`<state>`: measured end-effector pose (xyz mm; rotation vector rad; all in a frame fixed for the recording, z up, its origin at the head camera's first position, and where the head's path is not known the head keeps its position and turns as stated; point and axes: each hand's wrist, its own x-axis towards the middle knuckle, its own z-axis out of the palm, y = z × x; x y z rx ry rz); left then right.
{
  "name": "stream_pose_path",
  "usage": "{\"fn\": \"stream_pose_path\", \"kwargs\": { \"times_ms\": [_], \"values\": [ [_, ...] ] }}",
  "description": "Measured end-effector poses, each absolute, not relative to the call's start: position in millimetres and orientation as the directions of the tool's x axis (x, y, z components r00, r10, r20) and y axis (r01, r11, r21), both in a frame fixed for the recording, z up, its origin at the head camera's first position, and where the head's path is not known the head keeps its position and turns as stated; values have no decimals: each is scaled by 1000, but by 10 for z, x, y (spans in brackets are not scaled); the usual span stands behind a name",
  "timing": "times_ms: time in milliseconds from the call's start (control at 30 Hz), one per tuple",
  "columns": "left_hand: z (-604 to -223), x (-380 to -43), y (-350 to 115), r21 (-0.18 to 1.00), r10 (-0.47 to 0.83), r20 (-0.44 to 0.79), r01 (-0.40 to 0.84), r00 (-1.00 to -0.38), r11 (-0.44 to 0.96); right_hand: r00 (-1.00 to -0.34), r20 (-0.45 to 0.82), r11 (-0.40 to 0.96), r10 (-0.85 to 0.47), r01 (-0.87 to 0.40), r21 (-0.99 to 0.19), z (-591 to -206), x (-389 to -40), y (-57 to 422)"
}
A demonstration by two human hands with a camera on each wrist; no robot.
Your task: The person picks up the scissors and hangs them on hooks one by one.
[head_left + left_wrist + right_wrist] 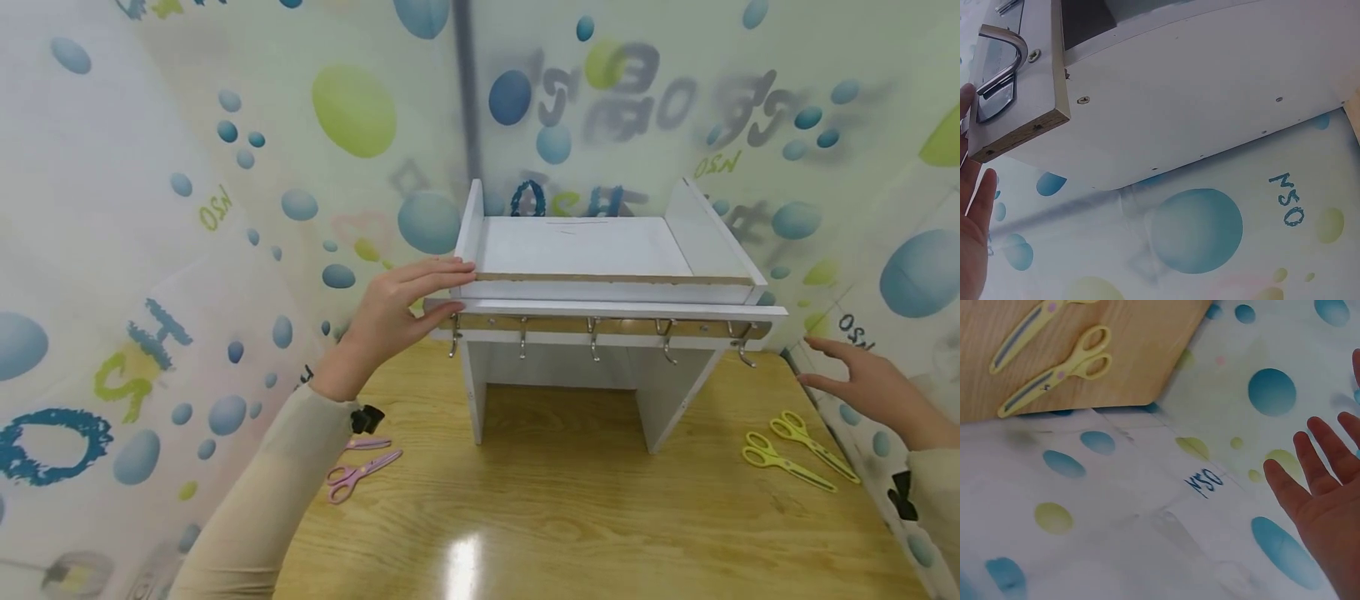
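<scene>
Evenly now, we'd best steady the coat-hook shelf (600, 292), left hand (397, 304) spread against its left end, right hand (870, 382) wide beyond its right.

The left hand (397, 304) reaches forward, thumb apart from fingers; the right hand (870, 383) hovers, fingers parted.

Head, looking down, shares scissors (1062, 373) right of the shelf (600, 293) with right wrist; left wrist closely faces its left side.
</scene>
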<state>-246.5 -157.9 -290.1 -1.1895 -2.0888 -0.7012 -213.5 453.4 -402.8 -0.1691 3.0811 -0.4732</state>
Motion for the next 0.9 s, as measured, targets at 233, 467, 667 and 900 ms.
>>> {"fn": "stream_pose_path", "kwargs": {
  "times_ms": [233, 467, 667, 900],
  "values": [
    [-2912, -2462, -1585, 148, 542, 737, 879, -404, 453, -994, -43, 947, -102, -84, -312, -4321, -2074, 4625],
    [-2916, -2457, -1579, 151, 536, 743, 881, -401, 449, -991, -101, 940, -87, -48, -336, -4640, -1982, 4711],
    [-2928, -2467, -1566, 148, 539, 744, 884, -395, 443, -986, -134, 932, -99, -45, -358, -4895, -1919, 4806],
    [-2958, -2485, -1568, 135, 539, 748, 884, -387, 447, -983, -152, 939, -106, -48, -341, -5108, -1897, 4910]
  ]
}}
